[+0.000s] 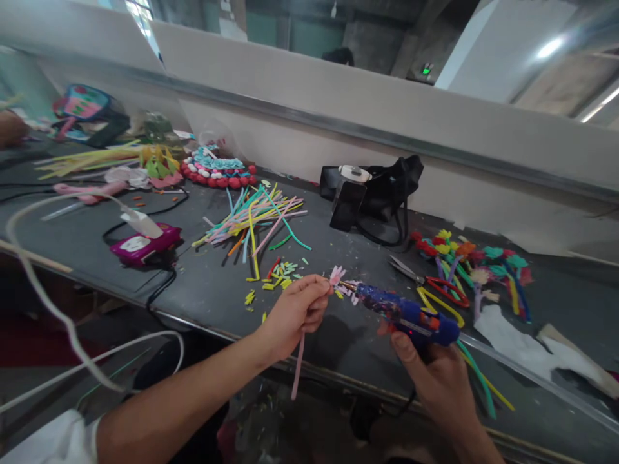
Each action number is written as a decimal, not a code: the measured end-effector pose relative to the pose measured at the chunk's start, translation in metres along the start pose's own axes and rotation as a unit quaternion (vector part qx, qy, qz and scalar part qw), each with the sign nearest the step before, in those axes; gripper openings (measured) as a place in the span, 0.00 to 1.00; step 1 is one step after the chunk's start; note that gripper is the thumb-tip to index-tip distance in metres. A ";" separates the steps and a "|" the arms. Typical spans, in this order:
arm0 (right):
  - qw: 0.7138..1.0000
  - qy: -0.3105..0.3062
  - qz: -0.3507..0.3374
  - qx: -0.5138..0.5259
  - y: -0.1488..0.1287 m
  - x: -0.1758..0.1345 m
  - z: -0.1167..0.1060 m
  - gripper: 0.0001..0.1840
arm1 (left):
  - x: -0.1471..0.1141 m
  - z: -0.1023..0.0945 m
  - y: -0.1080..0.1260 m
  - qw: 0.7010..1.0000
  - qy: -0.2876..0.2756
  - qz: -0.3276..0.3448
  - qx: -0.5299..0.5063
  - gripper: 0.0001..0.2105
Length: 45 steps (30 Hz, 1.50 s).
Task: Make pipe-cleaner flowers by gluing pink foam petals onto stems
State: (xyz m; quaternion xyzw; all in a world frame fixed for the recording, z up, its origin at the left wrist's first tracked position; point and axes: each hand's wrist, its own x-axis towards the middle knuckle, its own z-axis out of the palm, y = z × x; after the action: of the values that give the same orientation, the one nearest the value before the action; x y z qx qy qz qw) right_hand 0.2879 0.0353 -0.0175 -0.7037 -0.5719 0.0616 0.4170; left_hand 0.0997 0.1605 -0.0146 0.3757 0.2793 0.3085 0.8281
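My left hand (302, 309) is closed around a pink stem (298, 367) that hangs below the fist. At the top of that stem, above my fingertips, sits a small pink flower (337, 276). A blue glue gun (406, 314) is gripped in my right hand (435, 370), its metal nozzle pointing left and reaching the flower. Whether the nozzle touches the petals, I cannot tell. A clear glue stick (527, 370) extends from the gun's rear to the right. Behind the two hands lie short cut pieces (283, 276) in yellow, green and pink.
Coloured stems (256, 219) are heaped mid-table. Red-handled scissors (447, 290) and finished flowers (476, 258) lie right. A black bag (387, 193) with a phone (347, 205) against it stands by the wall. Left are a magenta power strip (145, 245) and a white cable (36, 277).
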 end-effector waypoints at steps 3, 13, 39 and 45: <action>0.999 0.018 0.004 -0.032 0.001 -0.002 0.001 0.28 | -0.001 0.001 0.000 1.000 0.003 0.008 0.013 0.09; 0.997 0.026 -0.013 -0.066 0.001 0.001 0.001 0.29 | -0.001 0.003 -0.001 0.999 -0.001 0.014 0.029 0.10; 0.992 0.035 -0.050 -0.114 0.007 0.000 0.003 0.29 | -0.001 0.004 -0.001 0.999 0.009 0.008 0.046 0.09; 0.991 0.041 -0.058 -0.113 0.006 0.000 0.005 0.26 | -0.001 0.004 -0.002 0.999 0.010 0.013 0.052 0.09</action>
State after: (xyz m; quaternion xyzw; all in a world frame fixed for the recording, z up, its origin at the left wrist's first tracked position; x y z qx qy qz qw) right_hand 0.2901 0.0382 -0.0248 -0.7139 -0.5976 -0.0564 0.3605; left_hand 0.1021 0.1570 -0.0138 0.4189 0.2980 0.3082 0.8004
